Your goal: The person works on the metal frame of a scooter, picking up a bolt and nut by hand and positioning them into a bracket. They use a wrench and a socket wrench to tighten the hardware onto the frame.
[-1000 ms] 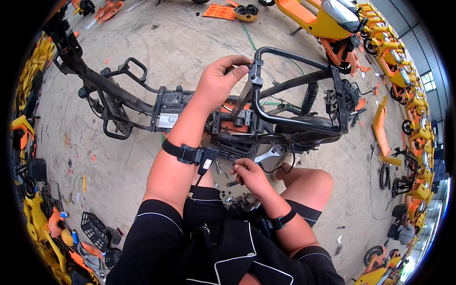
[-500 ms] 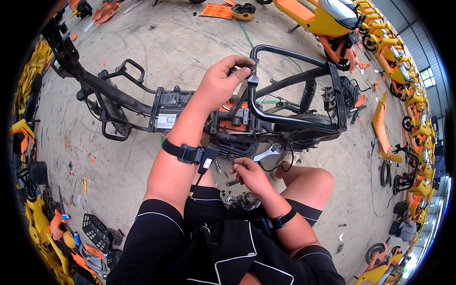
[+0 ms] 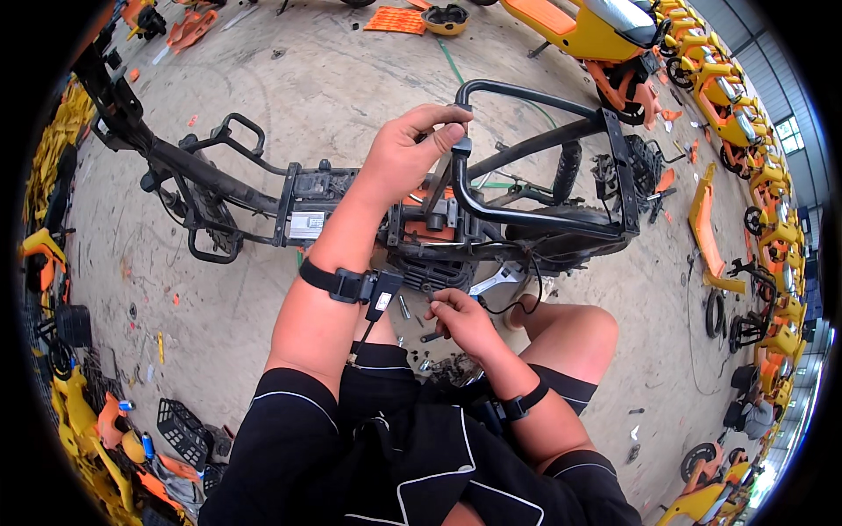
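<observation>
A stripped black scooter frame (image 3: 513, 230) lies across the floor before me. At the upright bend of its rear tube loop, my left hand (image 3: 410, 149) has thumb and fingers pinched together beside a small metal bracket (image 3: 462, 145). Whatever sits between those fingertips is mostly hidden. My right hand (image 3: 462, 323) is lower, near my knee, with its fingers closed on a small dark piece too small to name. Just beyond it, an adjustable wrench (image 3: 498, 279) rests by the frame. A black cable (image 3: 510, 309) loops down beside the wrench.
Small loose metal parts (image 3: 427, 364) lie on the floor between my legs. The rear wheel (image 3: 561, 241) is under the loop. A yellow scooter (image 3: 588, 31) stands at the far right, with a row of others (image 3: 732, 105) along that side. Orange and yellow panels (image 3: 110, 421) pile up at the left.
The view has shifted slightly. My left fingertips now cover more of the spot above the bracket, where a dark round part showed before. My right hand has hardly moved.
</observation>
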The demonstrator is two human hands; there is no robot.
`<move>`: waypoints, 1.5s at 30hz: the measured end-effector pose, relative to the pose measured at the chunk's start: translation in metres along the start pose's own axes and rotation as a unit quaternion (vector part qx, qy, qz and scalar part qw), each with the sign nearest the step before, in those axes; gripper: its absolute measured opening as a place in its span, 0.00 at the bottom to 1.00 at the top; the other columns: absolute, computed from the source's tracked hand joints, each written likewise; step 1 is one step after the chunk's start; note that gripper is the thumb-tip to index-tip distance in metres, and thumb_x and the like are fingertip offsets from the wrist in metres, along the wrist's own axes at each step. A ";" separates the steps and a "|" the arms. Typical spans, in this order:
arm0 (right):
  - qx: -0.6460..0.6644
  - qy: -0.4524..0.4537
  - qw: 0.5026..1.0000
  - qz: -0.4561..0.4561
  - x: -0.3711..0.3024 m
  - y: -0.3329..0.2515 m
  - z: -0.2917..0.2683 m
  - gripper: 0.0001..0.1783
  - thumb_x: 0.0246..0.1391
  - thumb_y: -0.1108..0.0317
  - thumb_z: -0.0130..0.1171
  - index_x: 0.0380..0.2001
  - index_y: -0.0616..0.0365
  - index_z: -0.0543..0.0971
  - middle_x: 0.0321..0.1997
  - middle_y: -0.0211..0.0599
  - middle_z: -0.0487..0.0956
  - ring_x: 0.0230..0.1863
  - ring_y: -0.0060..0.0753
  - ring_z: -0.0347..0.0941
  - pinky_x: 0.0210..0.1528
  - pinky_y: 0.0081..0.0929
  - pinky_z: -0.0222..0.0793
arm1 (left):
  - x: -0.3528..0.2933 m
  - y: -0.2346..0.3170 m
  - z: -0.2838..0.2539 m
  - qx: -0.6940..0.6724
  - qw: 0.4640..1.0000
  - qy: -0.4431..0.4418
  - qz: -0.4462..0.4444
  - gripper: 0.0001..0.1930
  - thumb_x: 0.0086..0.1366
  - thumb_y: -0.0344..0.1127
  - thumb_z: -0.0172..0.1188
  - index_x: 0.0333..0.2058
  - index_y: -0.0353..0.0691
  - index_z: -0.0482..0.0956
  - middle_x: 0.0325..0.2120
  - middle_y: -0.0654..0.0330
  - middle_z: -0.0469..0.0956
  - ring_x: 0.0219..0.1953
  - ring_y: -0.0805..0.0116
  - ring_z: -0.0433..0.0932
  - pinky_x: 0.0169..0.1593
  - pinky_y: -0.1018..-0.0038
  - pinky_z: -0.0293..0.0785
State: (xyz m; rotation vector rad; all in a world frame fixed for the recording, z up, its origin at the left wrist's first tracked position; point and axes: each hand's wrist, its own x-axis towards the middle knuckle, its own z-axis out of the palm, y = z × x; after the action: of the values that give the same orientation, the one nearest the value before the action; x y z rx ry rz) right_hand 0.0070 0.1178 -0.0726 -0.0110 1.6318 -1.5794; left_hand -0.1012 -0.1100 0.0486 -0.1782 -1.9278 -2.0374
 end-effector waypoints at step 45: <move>-0.037 0.006 0.999 -0.002 0.005 0.003 0.005 0.14 0.62 0.66 0.55 0.46 0.64 0.76 0.33 0.29 0.80 0.28 0.19 0.71 0.29 0.20 0.67 | 0.003 0.000 -0.007 -0.017 0.999 -0.038 0.009 0.13 0.71 0.30 0.55 0.50 0.32 0.79 0.43 0.58 0.83 0.48 0.71 0.79 0.56 0.74 0.72</move>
State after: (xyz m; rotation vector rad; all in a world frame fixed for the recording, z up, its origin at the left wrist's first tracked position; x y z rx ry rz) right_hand 0.0074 0.1117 -0.0771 -0.0438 1.7002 -1.5251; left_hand -0.1028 -0.1171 0.0494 -0.2837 -1.9305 -2.0809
